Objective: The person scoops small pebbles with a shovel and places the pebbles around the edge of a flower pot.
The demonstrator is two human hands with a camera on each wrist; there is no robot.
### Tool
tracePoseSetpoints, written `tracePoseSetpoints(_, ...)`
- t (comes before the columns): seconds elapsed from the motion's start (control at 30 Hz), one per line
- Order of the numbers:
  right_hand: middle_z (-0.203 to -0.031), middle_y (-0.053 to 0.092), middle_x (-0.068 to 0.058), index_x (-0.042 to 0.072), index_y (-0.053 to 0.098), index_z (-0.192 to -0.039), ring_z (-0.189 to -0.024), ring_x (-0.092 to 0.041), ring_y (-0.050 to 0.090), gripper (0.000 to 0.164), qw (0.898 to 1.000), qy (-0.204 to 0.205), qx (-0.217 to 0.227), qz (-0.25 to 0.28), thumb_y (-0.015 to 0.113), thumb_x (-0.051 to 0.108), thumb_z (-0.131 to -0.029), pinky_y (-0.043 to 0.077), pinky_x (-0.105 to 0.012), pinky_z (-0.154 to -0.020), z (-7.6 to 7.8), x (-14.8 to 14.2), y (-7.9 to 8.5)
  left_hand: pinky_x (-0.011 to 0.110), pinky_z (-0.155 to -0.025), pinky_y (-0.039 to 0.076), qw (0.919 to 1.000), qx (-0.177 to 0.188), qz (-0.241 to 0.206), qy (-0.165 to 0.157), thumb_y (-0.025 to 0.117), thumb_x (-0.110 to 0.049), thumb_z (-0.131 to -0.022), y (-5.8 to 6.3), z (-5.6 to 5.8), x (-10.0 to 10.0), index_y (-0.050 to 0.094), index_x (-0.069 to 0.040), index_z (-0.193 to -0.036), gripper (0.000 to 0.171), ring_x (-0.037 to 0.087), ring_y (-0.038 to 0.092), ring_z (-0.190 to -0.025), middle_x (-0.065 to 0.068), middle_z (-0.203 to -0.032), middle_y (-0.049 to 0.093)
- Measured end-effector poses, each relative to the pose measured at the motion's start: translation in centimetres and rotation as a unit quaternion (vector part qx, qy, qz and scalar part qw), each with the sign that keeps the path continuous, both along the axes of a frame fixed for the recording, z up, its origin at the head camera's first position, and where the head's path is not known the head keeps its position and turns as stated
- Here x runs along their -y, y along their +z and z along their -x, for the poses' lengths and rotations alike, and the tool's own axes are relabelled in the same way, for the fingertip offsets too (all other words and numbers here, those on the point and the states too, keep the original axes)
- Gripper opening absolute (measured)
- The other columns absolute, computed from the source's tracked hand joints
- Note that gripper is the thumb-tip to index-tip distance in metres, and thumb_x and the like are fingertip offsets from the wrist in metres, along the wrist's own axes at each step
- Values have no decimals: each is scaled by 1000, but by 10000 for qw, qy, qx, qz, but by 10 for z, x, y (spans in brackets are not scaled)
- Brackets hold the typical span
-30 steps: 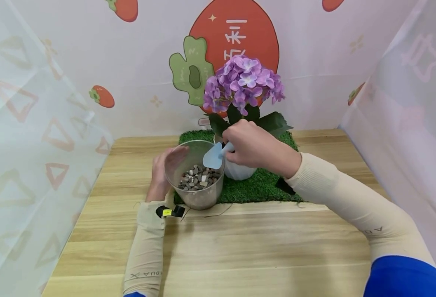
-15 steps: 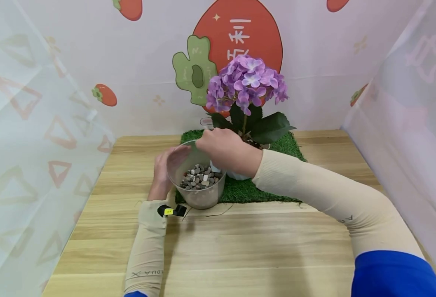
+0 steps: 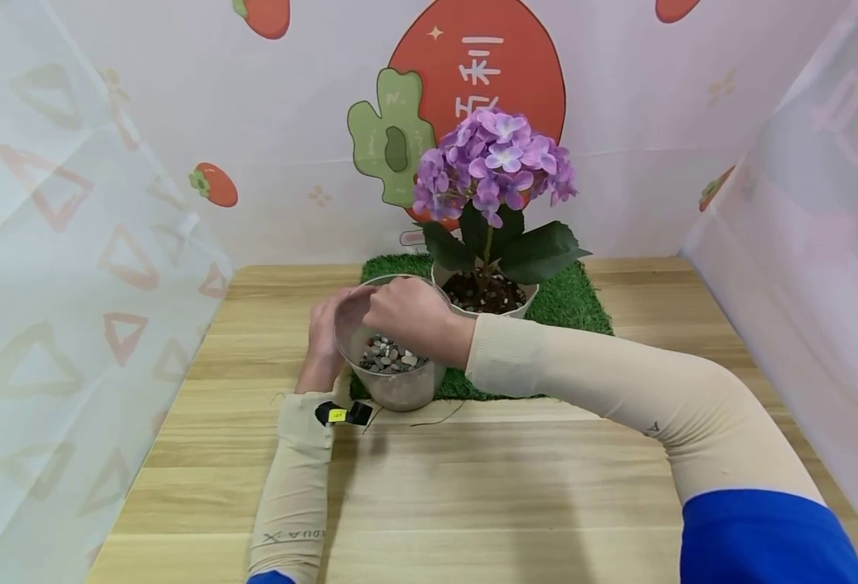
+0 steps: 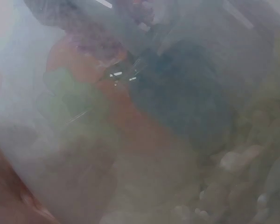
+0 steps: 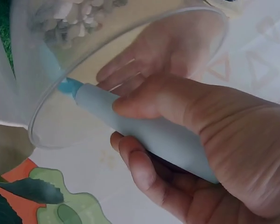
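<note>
head view forward and down, wrists close, sharing bucket [image 3: 402, 392]

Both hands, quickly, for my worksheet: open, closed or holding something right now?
Left hand: open, against the outside of the clear plastic container.
Right hand: closed, holding the trowel.

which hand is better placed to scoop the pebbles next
Probably the right hand: it grips the trowel, whose blade reaches inside the clear bucket holding the pebbles. The left hand lies along the bucket's outer wall, no tool visible in it.
</note>
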State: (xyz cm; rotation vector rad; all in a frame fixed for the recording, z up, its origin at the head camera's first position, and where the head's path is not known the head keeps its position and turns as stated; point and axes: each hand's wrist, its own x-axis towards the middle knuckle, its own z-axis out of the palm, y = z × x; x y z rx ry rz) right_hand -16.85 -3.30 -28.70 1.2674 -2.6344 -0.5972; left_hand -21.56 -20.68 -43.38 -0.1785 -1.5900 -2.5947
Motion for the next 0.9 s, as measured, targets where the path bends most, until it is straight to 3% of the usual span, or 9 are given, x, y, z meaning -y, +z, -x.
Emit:
tracePoseSetpoints(0.17,-91,79,0,22,80,-88,-82,-19,75,27,9994,178,-253,-170,63,10,-106,69,-30,-70,3,2,-3,29,-105,61,9999,-2,147,18,46,-19,-113,1,0,0,81,-9,-107,37,15,76,-107,0,-108,83)
tracePoseSetpoints(0.3,-91,79,-1,19,77,-83,-82,-19,75,31,9950,833,-480,-263,60,7,-106,68,-28,-70,13,-2,-6,29,-103,62,9998,23,189,95,47,-20,-113,2,0,0,81,-11,-107,36,15,76,-106,-1,-106,83)
tracePoseSetpoints(0.43,-95,79,-2,17,77,-86,-83,-19,74,27,9866,1481,-550,-412,61,11,-107,64,-28,-69,28,-12,-14,35,-108,61,9997,113,145,176,49,-20,-112,1,-1,1,78,-5,-113,33,20,77,-108,4,-110,82)
tracePoseSetpoints(0.57,-101,78,-4,15,78,-93,-89,-22,73,21,9883,1464,78,-428,63,11,-106,64,-31,-70,43,-21,-19,41,-113,57,9997,219,30,142,53,-22,-111,1,-3,1,73,3,-120,34,25,76,-113,11,-116,81)
tracePoseSetpoints(0.77,-112,75,-12,6,79,-106,-94,-27,72,13,9841,1126,1361,-189,66,5,-102,65,-38,-79,62,-32,-13,41,-115,54,9993,209,-294,84,56,-23,-110,0,-2,0,73,3,-118,32,27,75,-115,14,-118,80)
tracePoseSetpoints(0.9,-108,75,-12,4,79,-103,-87,-27,71,12,9807,1014,1671,68,70,0,-97,61,-37,-71,68,-41,-12,44,-119,51,9996,116,-259,21,51,-19,-112,-2,-1,-1,72,6,-120,34,29,74,-118,16,-120,79)
